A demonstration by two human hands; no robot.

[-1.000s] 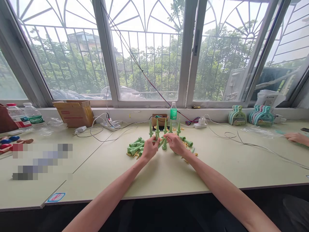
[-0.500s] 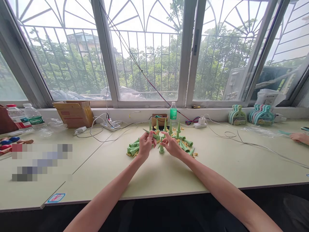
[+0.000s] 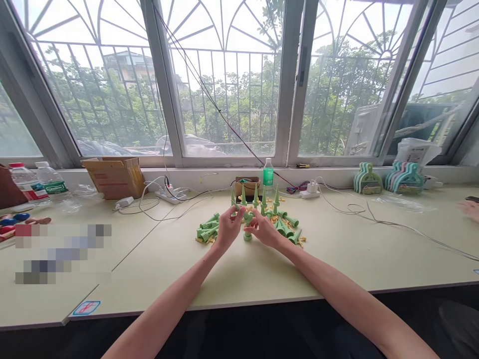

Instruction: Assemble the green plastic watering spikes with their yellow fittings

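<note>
My left hand (image 3: 226,230) and my right hand (image 3: 264,229) meet above the table's middle, both pinching one green cone-shaped spike (image 3: 246,217) between their fingertips. Below them another green piece (image 3: 247,236) stands on the table. A heap of green spikes (image 3: 208,232) lies to the left of my hands, and more lie to the right (image 3: 286,227) among small yellow parts. Several finished spikes (image 3: 264,198) stand upright in a row behind my hands.
A green-labelled bottle (image 3: 268,174) and a small box (image 3: 247,185) stand at the back by the window. Cardboard box (image 3: 115,176), power strip (image 3: 169,194) and cables lie left; water bottles (image 3: 36,180) far left. Another person's hand (image 3: 470,207) shows at the right edge.
My left hand lifted a green spike off the table and brought it to my right hand; both hands now hold it together. The other person's hand drew back toward the right edge.
</note>
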